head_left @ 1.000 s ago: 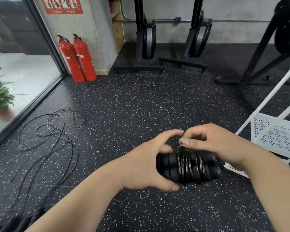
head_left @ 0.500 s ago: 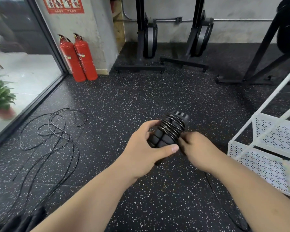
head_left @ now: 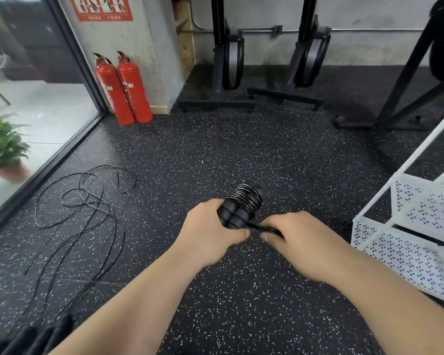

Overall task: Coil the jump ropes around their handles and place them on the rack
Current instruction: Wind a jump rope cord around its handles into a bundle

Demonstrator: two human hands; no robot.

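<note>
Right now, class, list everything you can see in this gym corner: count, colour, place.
Coiled jump rope: one, black, centre, held in both hands.
Loose jump rope: black, tangled on floor, left; count unclear.
Fire extinguishers: two, red, by the pillar.
Rack: one, white, right.
Potted plant: one, green, behind glass, far left.
Machines: two, black, back wall.
Left hand: one, grips the handles.
Right hand: one, pinches the rope's end.

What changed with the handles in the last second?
The left hand turned the handles from crosswise to pointing away and keeps gripping them. The right hand left the top of the coil and now pinches the rope end near their base. The loose rope and the rack are unchanged.
</note>
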